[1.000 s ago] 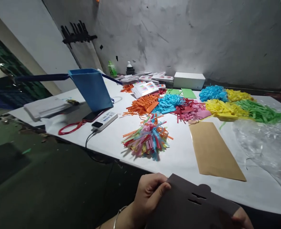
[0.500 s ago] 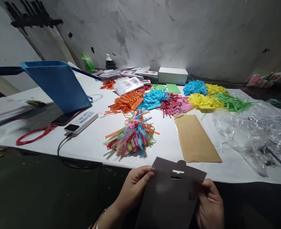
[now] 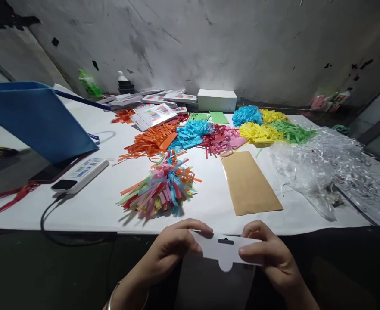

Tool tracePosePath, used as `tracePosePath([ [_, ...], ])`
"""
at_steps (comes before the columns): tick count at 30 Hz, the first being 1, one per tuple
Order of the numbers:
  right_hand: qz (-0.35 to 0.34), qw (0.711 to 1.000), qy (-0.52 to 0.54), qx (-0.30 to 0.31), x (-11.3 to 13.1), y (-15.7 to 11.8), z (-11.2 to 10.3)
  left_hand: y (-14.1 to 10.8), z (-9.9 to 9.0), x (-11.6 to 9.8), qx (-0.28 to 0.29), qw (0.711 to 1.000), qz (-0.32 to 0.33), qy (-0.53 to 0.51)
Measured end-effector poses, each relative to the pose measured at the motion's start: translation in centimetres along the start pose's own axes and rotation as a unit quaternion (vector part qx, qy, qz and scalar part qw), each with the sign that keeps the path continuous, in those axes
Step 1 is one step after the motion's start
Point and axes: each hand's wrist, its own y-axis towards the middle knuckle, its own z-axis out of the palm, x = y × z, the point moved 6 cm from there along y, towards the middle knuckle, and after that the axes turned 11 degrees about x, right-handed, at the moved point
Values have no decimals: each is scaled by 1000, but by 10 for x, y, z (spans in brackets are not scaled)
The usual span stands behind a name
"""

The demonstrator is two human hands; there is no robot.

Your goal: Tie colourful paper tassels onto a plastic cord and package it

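At the table's front edge I hold a flat box (image 3: 214,284) with its white hanging flap (image 3: 211,249) folded over toward me. The flap has a dark hanger slot and a rounded tab. My left hand (image 3: 179,243) pinches the flap's left end, thumb on top. My right hand (image 3: 269,254) grips the right end, its fingers partly behind the flap. The lower part of the box is in shadow. Beyond my hands lie a multicoloured paper tassel bunch (image 3: 164,185) and a brown envelope-like sheet (image 3: 251,183).
Behind are orange fringe (image 3: 151,140), blue fringe (image 3: 193,131), yellow fringe (image 3: 261,131), printed boxes (image 3: 154,115) and a white box (image 3: 217,101). Clear plastic (image 3: 309,172) spreads at right. A blue bag (image 3: 38,116), a white device with cable (image 3: 80,175) and a red cord (image 3: 9,200) are at left.
The flap at the top of the box has gone from standing up to folded over toward me, and both hands have shifted onto it. The view has turned somewhat right.
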Motion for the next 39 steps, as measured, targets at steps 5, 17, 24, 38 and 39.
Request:
tracePosePath([
  [5, -35, 976, -211, 33, 21, 0, -2, -3, 8, -2, 36, 997, -65, 35],
  [17, 50, 860, -488, 141, 32, 49, 23, -7, 30, 34, -128, 975, -132, -122],
  [24, -24, 790, -572, 219, 26, 56, 32, 0, 32, 38, -128, 958, -176, -188],
  [38, -38, 767, -596, 236, 27, 63, 25, 3, 32, 45, -123, 960, -189, -169],
  [39, -30, 777, -584, 234, 27, 64, 24, 3, 32, 44, -121, 960, -188, -167],
])
